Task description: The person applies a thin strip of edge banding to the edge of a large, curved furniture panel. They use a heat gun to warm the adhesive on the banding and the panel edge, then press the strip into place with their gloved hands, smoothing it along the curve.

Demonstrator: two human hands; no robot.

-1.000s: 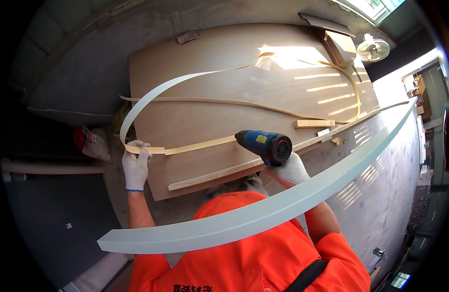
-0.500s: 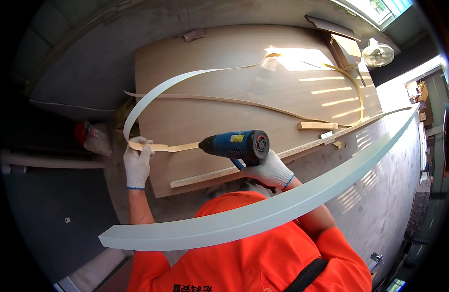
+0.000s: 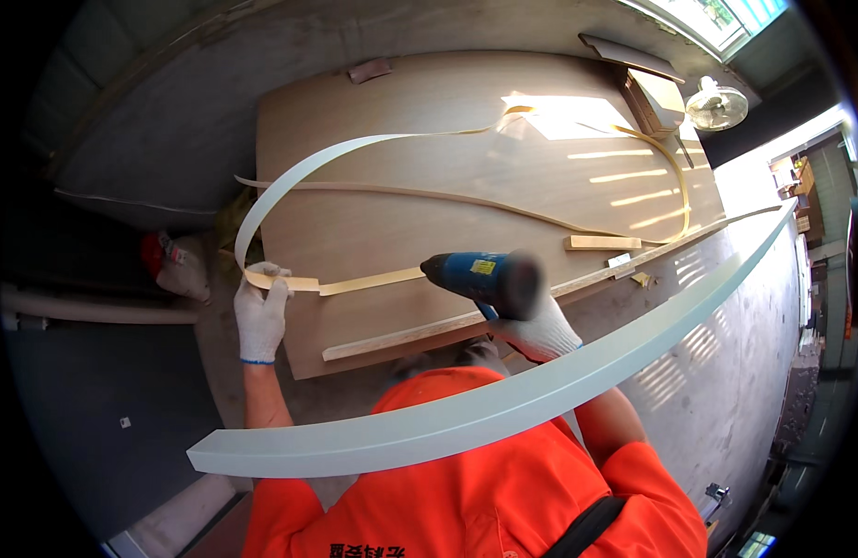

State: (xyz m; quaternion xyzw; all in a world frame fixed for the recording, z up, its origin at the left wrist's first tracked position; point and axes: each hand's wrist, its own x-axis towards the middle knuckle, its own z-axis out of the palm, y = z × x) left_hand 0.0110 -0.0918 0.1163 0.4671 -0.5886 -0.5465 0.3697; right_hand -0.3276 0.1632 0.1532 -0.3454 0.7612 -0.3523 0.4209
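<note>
Closest to the person, a long pale board (image 3: 503, 400) arcs across the chest of the orange work shirt (image 3: 485, 484), from about 7 o'clock up toward 2. Just beyond it the right hand (image 3: 539, 330), in a white glove, has its fingers wrapped tight round the grip of a blue power tool (image 3: 480, 279) whose nose points left toward 9 o'clock along the thin tan strip (image 3: 369, 280). The left hand (image 3: 260, 312), also gloved, has its fingers closed on that strip's end at the near left corner of the plywood sheet (image 3: 429, 149). To my eye, the strip wants holding flat and taut on the sheet, with the tool's nose kept square to it and the left fingers well apart from the tip. The strip loops up and away as a white band (image 3: 290, 181) toward 11 o'clock. Loose battens (image 3: 601, 243) lie near the sheet's right edge. Farther off, sunlight stripes the concrete floor (image 3: 726, 372), and a fan (image 3: 715, 104) stands at 1 o'clock.
</note>
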